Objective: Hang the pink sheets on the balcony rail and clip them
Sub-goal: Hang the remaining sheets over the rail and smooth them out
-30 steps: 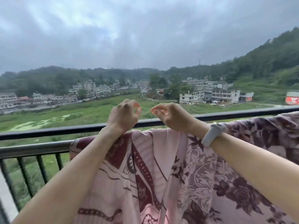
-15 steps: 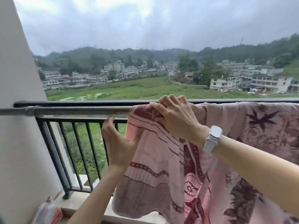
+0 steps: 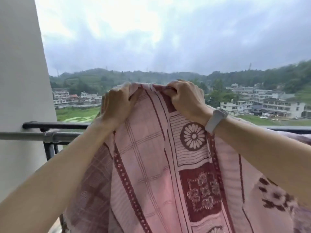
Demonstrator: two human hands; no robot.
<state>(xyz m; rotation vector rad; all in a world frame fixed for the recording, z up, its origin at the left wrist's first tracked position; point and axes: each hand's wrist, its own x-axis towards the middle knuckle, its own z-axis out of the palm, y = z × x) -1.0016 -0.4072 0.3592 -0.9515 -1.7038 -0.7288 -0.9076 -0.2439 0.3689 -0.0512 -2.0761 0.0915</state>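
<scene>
Both hands are raised above the balcony rail (image 3: 55, 125), each fisted around the top edge of the pink sheet (image 3: 151, 165). The left hand (image 3: 116, 105) is closed tight on a bunched corner of the cloth, its fingers wrapped over the fabric and its back toward the camera. The right hand (image 3: 185, 98) grips the same edge just to the right, knuckles up, with a gathered fold pinched inside the fist; a pale watch (image 3: 215, 120) sits on that wrist.

The sheet hangs down from the two fists in a broad curtain between the forearms, filling the lower middle of the view — pink ground, dark red bands dotted with small flowers, a grid of thin lines on the left panel, a round white flower medallion under the right wrist and a dark red block with pale blossoms below it. Its top edge is held up well clear of the rail (the stretch of rail behind it is hidden). At the far right, a second floral cloth (image 3: 277, 199) shows beneath the right forearm, lying over the rail there.

Left of the sheet, the dark rail meets a white wall (image 3: 20, 81), with a grey metal pole (image 3: 33, 136) running just below it. Beyond lie green fields, pale buildings and wooded hills under a cloudy sky.
</scene>
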